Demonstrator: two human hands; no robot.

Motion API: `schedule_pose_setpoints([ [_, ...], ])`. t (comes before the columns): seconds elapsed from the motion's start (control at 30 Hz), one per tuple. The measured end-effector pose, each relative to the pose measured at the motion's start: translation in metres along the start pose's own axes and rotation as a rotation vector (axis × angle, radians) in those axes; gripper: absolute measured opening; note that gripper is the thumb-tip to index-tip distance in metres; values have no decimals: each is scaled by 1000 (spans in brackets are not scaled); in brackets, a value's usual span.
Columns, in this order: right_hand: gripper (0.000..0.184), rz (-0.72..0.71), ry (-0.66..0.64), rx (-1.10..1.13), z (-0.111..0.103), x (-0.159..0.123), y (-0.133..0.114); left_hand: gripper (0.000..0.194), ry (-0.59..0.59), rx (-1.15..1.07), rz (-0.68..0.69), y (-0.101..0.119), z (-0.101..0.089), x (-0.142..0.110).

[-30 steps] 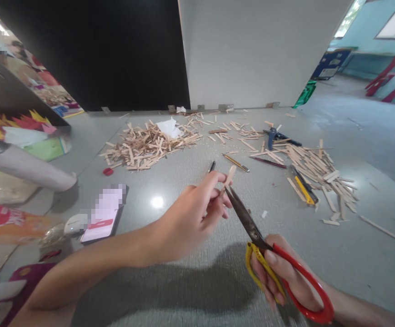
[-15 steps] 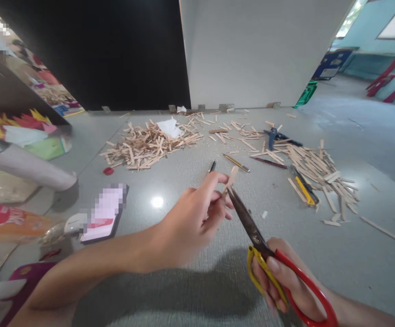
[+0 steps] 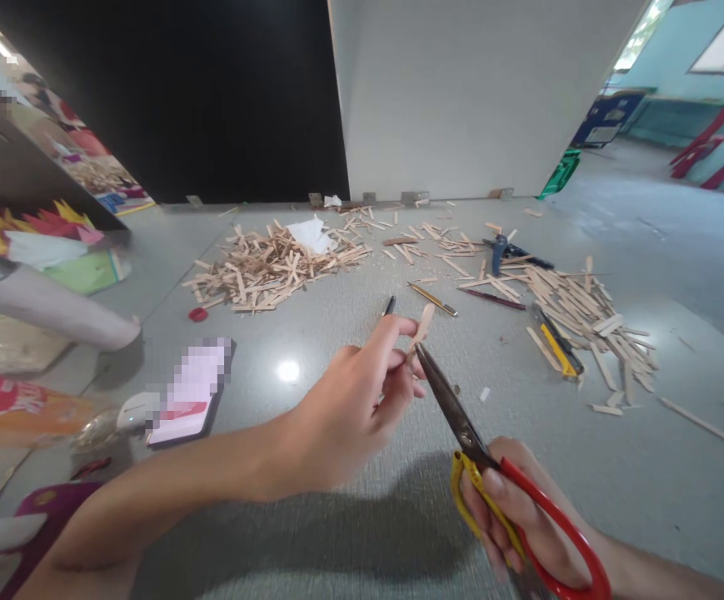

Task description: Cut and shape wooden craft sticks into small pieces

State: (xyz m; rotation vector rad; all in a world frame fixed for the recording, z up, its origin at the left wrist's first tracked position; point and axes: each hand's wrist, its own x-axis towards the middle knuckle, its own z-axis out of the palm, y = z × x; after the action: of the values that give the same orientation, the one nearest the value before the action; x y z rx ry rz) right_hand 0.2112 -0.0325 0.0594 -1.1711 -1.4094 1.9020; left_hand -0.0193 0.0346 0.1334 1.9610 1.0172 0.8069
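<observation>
Between its fingertips my left hand [image 3: 362,392] pinches a flat wooden stick [image 3: 422,323], whose rounded end points up and away; the lower part is hidden behind the fingers. My right hand [image 3: 524,508] is wrapped round the handles of a pair of scissors [image 3: 455,408], one handle red and the other yellow. The dark blades look closed or nearly so, and their tips meet the stick's edge close to my left fingers. Beyond my left hand lie a black pen [image 3: 390,306] and a yellow craft knife [image 3: 433,298].
A heap of cut wooden sticks [image 3: 267,267] holds a white tissue [image 3: 312,234]. More sticks [image 3: 571,300] lie right, with a yellow-black cutter [image 3: 558,342], blue tool [image 3: 500,250] and dark red pen [image 3: 492,297]. A phone [image 3: 192,387] and cardboard tube [image 3: 49,300] are left; upright panels [image 3: 461,100] stand behind.
My right hand and the scissors have shifted very slightly left. My left hand keeps the stick in nearly the same spot.
</observation>
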Motion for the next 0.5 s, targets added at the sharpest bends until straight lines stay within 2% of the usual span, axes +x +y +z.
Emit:
schedule_pose_setpoints([
  [0.5,77,-16,-55,-29,-4,1,0,17,14,93,74,4,0,-4],
])
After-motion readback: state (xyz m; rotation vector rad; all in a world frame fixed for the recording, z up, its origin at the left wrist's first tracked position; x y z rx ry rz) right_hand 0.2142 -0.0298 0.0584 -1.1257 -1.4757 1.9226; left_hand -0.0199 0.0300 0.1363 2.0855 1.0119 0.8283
